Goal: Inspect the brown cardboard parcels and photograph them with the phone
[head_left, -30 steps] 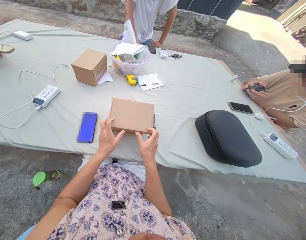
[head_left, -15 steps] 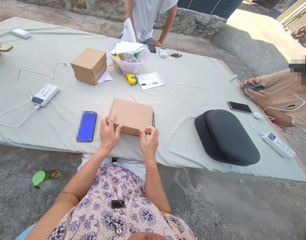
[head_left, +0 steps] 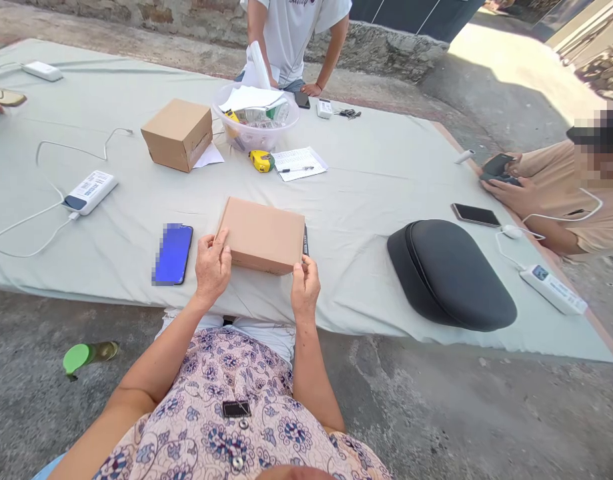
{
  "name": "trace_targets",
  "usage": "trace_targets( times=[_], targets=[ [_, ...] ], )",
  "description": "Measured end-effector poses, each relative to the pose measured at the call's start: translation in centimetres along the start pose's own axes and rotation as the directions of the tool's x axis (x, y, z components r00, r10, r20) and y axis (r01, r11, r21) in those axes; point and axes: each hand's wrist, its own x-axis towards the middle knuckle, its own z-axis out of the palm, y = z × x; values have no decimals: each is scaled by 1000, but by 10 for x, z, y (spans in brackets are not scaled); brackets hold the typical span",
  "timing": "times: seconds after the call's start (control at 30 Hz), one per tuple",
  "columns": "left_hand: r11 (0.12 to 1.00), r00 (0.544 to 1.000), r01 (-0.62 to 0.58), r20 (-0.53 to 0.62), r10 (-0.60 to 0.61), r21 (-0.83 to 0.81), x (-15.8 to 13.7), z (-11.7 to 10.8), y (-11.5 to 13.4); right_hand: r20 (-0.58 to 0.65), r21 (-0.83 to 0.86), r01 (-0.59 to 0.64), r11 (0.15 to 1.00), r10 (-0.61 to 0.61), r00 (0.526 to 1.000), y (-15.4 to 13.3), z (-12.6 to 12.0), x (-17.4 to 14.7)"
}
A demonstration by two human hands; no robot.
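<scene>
A closed brown cardboard box point(head_left: 262, 232) rests on the cloth-covered table in front of me. My left hand point(head_left: 213, 263) grips its left front corner, with fingers along the left side and the thumb at the front edge. At the right front corner, my right hand point(head_left: 305, 283) pinches the box between thumb and fingers. A dark object point(head_left: 306, 241) peeks out along the box's right side, mostly hidden by it. Left of my left hand lies a phone point(head_left: 173, 255) with a blue screen.
A black padded case point(head_left: 453, 273) sits to the right. Farther back are another cardboard box point(head_left: 179, 135), a plastic basin point(head_left: 256, 137), a yellow tape measure point(head_left: 261, 161) and a paper with a pen point(head_left: 300, 164). White power banks point(head_left: 92, 192) with cables lie about. Two people are beside the table.
My right hand has slid outward to the box's right front corner. My left thumb has drawn back toward the left corner. The person at right has tilted up part of a dark device.
</scene>
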Motion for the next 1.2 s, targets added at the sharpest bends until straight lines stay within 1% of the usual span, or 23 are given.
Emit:
trace_targets(
  times=[0.1, 0.2, 0.3, 0.43, 0.5, 0.6, 0.7, 0.8, 0.87, 0.97, 1.03, 1.1, 1.13, 1.2],
  targets=[
    [1000, 999, -16, -30, 16, 1, -1, 1, 0, 5, 5, 12, 1000, -12, 1000, 2, 0, 0],
    [1000, 999, -18, -47, 18, -5, -3, 0, -2, 43, 27, 18, 999, -19, 999, 1, -4, 0],
    [1000, 998, -21, -51, 20, -21, -6, -3, -4, 117, 60, 17, 998, -24, 993, -1, -12, 0],
    [999, 999, -23, -50, 21, -41, -12, -6, -3, 227, 150, 7, 989, -42, 973, 1, -21, 0],
    [999, 998, -16, -55, 13, -41, -14, -7, -1, 231, 187, 14, 982, -58, 971, 2, -21, -1],
    [999, 998, -20, -62, 17, -43, -15, -8, 0, 204, 228, 34, 973, -82, 975, 4, -18, -4],
    [999, 998, 15, -52, -18, -46, -16, -7, -2, 197, 244, 35, 969, -85, 977, 9, -11, -5],
    [995, 996, 90, -20, -91, -53, -19, -2, -9, 201, 205, -28, 978, -14, 979, 19, -3, -5],
    [987, 988, 155, 14, -154, -52, -23, 3, -15, 205, 128, -76, 989, 49, 977, 25, 1, -5],
    [973, 972, 230, 56, -228, -35, -26, 7, -21, 212, 21, -89, 996, 82, 974, 29, 2, -5],
    [969, 967, 244, 83, -241, -33, -26, 6, -23, 232, -28, -89, 996, 93, 968, 27, -2, -5],
    [967, 966, 243, 113, -234, -70, -24, 3, -23, 251, -68, -86, 994, 101, 963, 22, -6, -5],
    [965, 966, 241, 121, -228, -105, -23, 1, -22, 247, -76, -78, 994, 94, 964, 18, -8, -4],
    [956, 972, 227, 112, -209, -186, -19, -3, -17, 196, -46, -51, 998, 59, 979, 9, -11, -2]
  ],
)
